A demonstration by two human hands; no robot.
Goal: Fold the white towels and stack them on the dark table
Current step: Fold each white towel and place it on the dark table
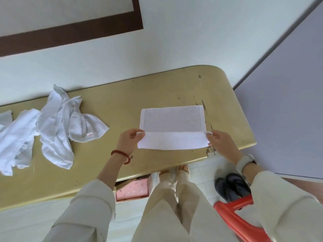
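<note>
Now we pinch the white towel (172, 127) with both hands, left hand (128, 140) and right hand (221, 143), at its fold. Crumpled towels (57, 126) lie left on the bench (122, 95)

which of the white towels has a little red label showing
The crumpled towel at the right end of the heap on the table, red label near its hem. The flat towel pinched by both hands shows none.

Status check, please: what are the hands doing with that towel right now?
Left hand and right hand each pinch an end of the towel, mid-fold, flat on table. Unfolded towels heaped left. Nothing in the way.
</note>
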